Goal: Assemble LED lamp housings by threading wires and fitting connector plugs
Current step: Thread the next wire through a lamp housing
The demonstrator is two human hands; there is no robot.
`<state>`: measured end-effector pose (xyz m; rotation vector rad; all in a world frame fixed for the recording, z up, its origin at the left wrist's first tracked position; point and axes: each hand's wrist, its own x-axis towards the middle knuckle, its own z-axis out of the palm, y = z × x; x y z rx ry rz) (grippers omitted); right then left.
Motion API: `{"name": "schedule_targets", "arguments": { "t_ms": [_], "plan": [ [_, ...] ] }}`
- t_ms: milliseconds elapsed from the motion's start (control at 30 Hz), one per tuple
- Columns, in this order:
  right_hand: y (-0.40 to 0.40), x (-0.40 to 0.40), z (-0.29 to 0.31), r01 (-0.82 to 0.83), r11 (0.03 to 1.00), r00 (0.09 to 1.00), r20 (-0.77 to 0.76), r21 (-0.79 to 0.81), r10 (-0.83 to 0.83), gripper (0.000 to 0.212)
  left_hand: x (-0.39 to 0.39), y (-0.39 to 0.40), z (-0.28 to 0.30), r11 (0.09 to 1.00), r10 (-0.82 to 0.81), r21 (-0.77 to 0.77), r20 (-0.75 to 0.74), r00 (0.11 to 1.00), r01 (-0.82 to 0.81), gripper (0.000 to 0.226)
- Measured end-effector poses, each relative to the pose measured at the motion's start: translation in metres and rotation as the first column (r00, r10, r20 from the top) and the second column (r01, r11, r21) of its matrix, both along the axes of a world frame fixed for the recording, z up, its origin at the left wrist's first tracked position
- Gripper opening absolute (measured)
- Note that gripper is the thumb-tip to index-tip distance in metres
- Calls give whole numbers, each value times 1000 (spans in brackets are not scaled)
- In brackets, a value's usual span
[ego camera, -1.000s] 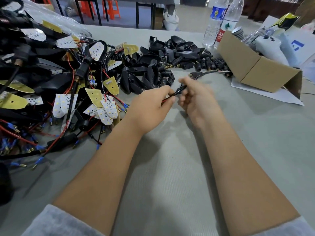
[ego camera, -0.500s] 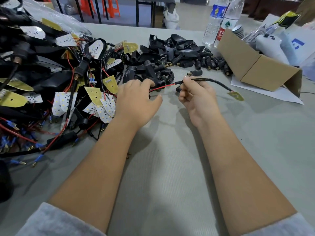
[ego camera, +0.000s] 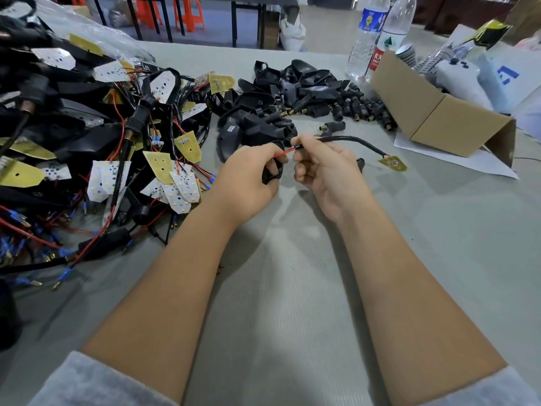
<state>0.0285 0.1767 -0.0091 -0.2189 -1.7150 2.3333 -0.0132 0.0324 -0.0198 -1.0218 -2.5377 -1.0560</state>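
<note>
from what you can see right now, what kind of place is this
Probably a small hand-assembly workshop for LED lamps. A grey work table holds a tangled heap of white LED boards with red wires, a pile of loose black plastic housings, and an open brown cardboard box.

Even daylight; soft shadows; curved wide-angle edges
</note>
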Motion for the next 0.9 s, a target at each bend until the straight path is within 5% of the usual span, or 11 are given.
{"name": "schedule_targets", "arguments": {
  "t_ms": [133, 267, 500, 900],
  "plan": [
    [-1, 2, 2, -26, 999, 1000, 1, -32, 26, 30, -4, -3, 0, 998, 64, 36, -121, 991, -60, 51],
    [-2, 2, 3, -26, 999, 999, 28, -43, 27, 35, -6, -6, -3, 982, 188, 27, -40, 981, -187, 68],
    [-3, 2, 5, 67, 993, 995, -71, -95, -74, 3, -5, -7, -6, 958, 242, 124, 121, 963, -257, 52],
    [-1, -5, 0, 255, 939, 949, -128, -231, -289, 7, -8, -6, -5, 926, 211, 273, 199, 957, -260, 50]
  ]
}}
